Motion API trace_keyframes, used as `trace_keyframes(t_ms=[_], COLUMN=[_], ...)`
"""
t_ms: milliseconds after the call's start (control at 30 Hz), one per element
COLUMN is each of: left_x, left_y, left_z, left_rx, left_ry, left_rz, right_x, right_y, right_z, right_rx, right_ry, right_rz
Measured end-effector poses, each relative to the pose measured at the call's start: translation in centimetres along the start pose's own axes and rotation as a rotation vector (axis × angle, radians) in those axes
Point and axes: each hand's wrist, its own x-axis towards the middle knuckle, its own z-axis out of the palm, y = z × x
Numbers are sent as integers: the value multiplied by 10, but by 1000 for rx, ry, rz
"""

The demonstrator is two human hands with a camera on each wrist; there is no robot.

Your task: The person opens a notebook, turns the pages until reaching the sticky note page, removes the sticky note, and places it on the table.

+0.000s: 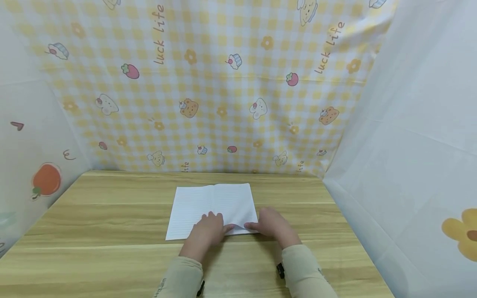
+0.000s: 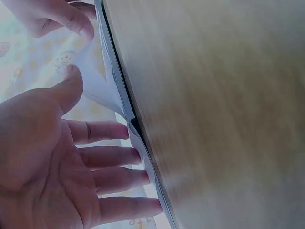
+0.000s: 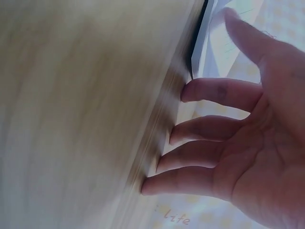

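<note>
An open notebook [image 1: 190,207] with lined white pages lies flat on the table. My left hand [image 1: 208,231] rests on it near the centre fold, fingertips on the paper and fingers nearly straight. At the notebook's lower right corner is my right hand [image 1: 271,223]; in the right wrist view its fingertips touch the tabletop beside the notebook, and its thumb [image 3: 243,33] reaches over the paper. Between the two thumbs, the near edge of the right page [image 1: 239,219] bulges upward. The left thumb [image 2: 71,90] lies against this raised paper in the left wrist view.
The wooden table [image 1: 112,219] extends around the notebook on all sides. A yellow checked curtain [image 1: 208,82] hangs behind its far edge. White cloth walls [image 1: 417,165] stand on the left and right.
</note>
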Motion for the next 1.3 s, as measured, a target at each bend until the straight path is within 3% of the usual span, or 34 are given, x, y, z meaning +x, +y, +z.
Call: trace_keyframes(t_ms=[233,300,433,533,633,733,833,900,1000,1067,1300], left_x=[4,4,9,13,12,9,5,4,3,4,6], left_y=[-11,-13,-17,-22,-26,-28,-27,-23,-18,-16,-19], left_z=[-1,-5,-11,-14,-14,-14,-13,-13,-10,-7,-5], left_rx=[2,-49,-254,-376,-247,4,164,211,180,143,-15], left_ry=[-11,-11,41,185,319,358,300,211,47,-41,-137], left_rz=[87,81,-59,-176,-218,-218,-143,-52,63,97,76], right_x=[-1,-1,-2,-2,-3,-3,-3,-4,-5,-6,-5], right_y=[5,6,5,3,2,1,1,1,1,0,0], right_z=[-1,-2,-3,-4,-5,-5,-6,-7,-8,-9,-8], right_rx=[32,39,33,20,14,14,13,19,31,37,35], right_ry=[-44,-50,-57,-60,-62,-62,-63,-64,-64,-63,-66], right_rz=[-20,-18,-15,-17,-8,2,7,9,2,-7,-7])
